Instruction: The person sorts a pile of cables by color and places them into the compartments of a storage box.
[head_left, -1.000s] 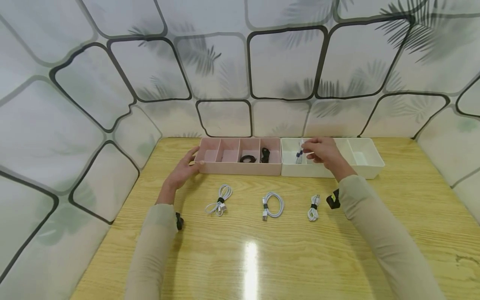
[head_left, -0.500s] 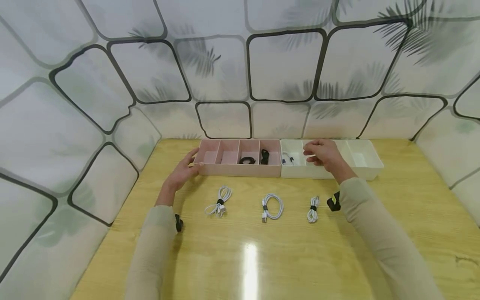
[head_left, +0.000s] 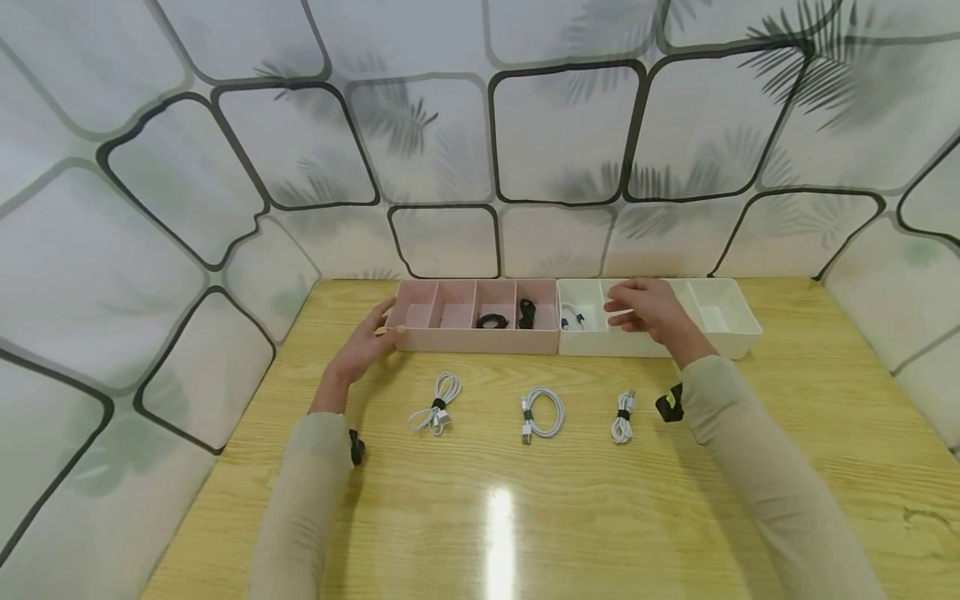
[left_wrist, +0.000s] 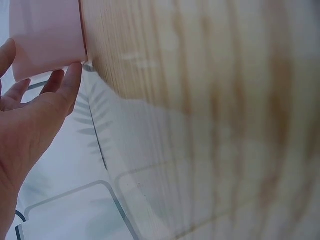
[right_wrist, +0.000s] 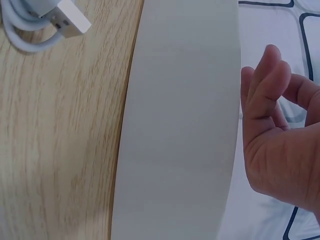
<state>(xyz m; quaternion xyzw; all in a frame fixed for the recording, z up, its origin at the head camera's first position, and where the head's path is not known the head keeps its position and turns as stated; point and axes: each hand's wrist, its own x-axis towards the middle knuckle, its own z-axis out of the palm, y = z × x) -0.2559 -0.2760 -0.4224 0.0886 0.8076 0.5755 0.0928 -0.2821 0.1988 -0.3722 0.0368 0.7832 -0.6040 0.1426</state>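
My left hand (head_left: 365, 342) rests against the left end of a long pink divided box (head_left: 480, 340), its fingers on the end wall in the left wrist view. Over the adjoining white divided box (head_left: 637, 343) hovers my right hand (head_left: 651, 310), fingers loosely bent and holding nothing. In the right wrist view its fingertips are beside the white box's upper edge. A short white cable (head_left: 573, 317) with dark blue ends lies in the white box's leftmost compartment. The pink box holds a coiled black cable (head_left: 492, 321) and a black bundled item (head_left: 527, 314).
Three white USB cables lie in a row before the boxes: a left one (head_left: 439, 404), a middle one (head_left: 543, 414) and a right one (head_left: 622, 417), each with a black tie. Behind the boxes stands a patterned wall covering (head_left: 562, 142). The wooden table (head_left: 420, 517) extends forward.
My right hand has let go of the short white cable, which now lies in the white box's left compartment. My left hand has stayed at the pink box.
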